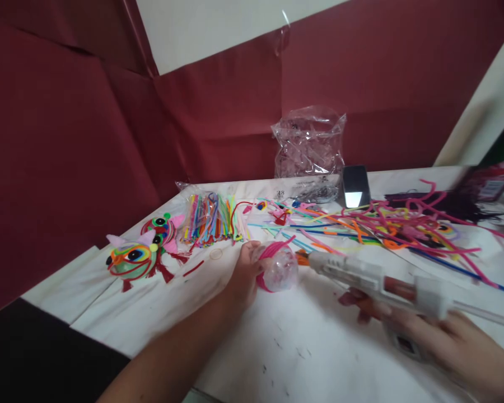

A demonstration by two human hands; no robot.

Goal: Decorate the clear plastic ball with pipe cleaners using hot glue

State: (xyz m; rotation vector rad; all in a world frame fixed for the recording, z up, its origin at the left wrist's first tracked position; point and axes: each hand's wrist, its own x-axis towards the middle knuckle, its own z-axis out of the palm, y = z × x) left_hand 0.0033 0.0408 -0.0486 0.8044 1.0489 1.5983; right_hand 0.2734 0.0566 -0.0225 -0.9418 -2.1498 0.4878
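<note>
My left hand [248, 270] is closed on a clear plastic ball [280, 271] with pink pipe cleaner [273, 249] laid along its top and left side. In my right hand [437, 341] is a white hot glue gun [361, 274], somewhat blurred, its glue stick [483, 314] sticking out at the back. The orange-brown nozzle [303, 258] points left, close to the ball's right side; whether it touches cannot be made out. My right fingers wrap round the gun's handle.
Two decorated animal-face balls [132, 257] with tassels lie at left. Behind are bundled colourful pipe cleaners [212, 218], a crinkled plastic bag [308, 143] and a dark phone [355, 186]. Loose pipe cleaners [386, 221] spread over the right of the white table [311, 358]. Dark red sheeting [218, 123] stands behind.
</note>
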